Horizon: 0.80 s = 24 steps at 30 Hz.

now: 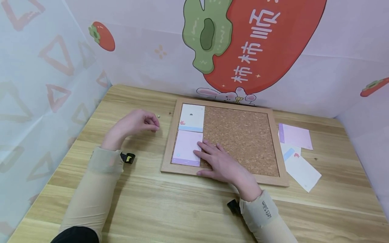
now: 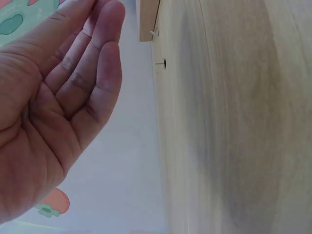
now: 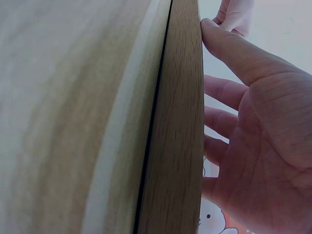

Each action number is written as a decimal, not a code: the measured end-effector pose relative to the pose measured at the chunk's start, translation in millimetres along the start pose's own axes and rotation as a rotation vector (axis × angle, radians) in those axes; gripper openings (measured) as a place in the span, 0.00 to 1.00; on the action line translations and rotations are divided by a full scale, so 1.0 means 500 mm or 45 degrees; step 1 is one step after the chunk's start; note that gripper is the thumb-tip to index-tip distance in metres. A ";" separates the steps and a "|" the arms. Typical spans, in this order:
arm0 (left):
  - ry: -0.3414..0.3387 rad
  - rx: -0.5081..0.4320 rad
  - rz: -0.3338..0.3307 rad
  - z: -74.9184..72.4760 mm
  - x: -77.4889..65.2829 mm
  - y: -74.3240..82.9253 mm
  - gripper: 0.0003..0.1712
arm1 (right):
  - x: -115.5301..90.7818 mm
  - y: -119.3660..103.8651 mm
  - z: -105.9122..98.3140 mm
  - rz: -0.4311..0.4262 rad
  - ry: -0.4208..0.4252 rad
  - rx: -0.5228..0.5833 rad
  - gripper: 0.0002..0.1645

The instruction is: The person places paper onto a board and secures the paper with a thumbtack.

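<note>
My right hand [image 1: 220, 163] lies spread over the lower left of a wood-framed corkboard [image 1: 240, 141]. Its fingertips rest on the right edge of a pink card with a purple strip [image 1: 186, 146], and the thumb is at the lower frame [image 3: 183, 122]. Above that card, a white card [image 1: 196, 114] with a blue strip bears a small tack [image 1: 191, 114]. Left of the board, my left hand [image 1: 136, 123] hovers over the table, fingers loosely bent, with nothing visible in them. Just beyond its fingertips lies a small thumbtack [image 1: 158, 116]; the left wrist view shows a thumbtack [image 2: 165, 63] with its point sticking out sideways.
To the board's right, a pink card [image 1: 296, 136] and white cards [image 1: 304, 172] overlap on the wooden table [image 1: 170, 209]. A printed backdrop [image 1: 146, 64] stands behind the table's far edge. Black straps [image 1: 129, 158] show at the wrists.
</note>
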<state>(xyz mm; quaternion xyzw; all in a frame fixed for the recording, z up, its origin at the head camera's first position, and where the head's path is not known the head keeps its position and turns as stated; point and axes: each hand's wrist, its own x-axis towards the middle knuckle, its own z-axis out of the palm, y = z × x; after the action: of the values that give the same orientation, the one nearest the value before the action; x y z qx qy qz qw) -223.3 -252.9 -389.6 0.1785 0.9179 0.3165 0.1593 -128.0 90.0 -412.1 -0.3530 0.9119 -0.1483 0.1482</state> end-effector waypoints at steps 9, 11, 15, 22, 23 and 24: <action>0.048 0.030 0.063 0.002 -0.002 0.010 0.08 | 0.001 0.003 0.001 -0.007 -0.003 0.030 0.44; 0.050 0.028 0.078 0.003 -0.002 0.013 0.09 | 0.001 0.003 0.001 -0.008 -0.003 0.031 0.44; 0.038 0.023 0.076 0.003 -0.002 0.018 0.09 | 0.001 0.003 0.000 -0.010 0.000 0.025 0.44; 0.029 0.079 0.069 0.003 -0.001 0.023 0.08 | 0.001 0.003 -0.001 -0.012 -0.003 0.025 0.44; 0.028 0.086 0.070 0.003 -0.001 0.023 0.08 | 0.001 0.003 -0.001 -0.011 -0.005 0.027 0.44; 0.028 0.091 0.072 0.003 -0.001 0.024 0.08 | 0.001 0.003 -0.001 -0.011 -0.006 0.030 0.44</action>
<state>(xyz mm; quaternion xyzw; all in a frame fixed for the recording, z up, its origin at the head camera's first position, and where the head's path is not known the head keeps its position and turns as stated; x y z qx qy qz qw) -219.7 -243.2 -382.9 0.2064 0.9249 0.2897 0.1339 -129.4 90.5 -412.3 -0.3556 0.9082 -0.1587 0.1537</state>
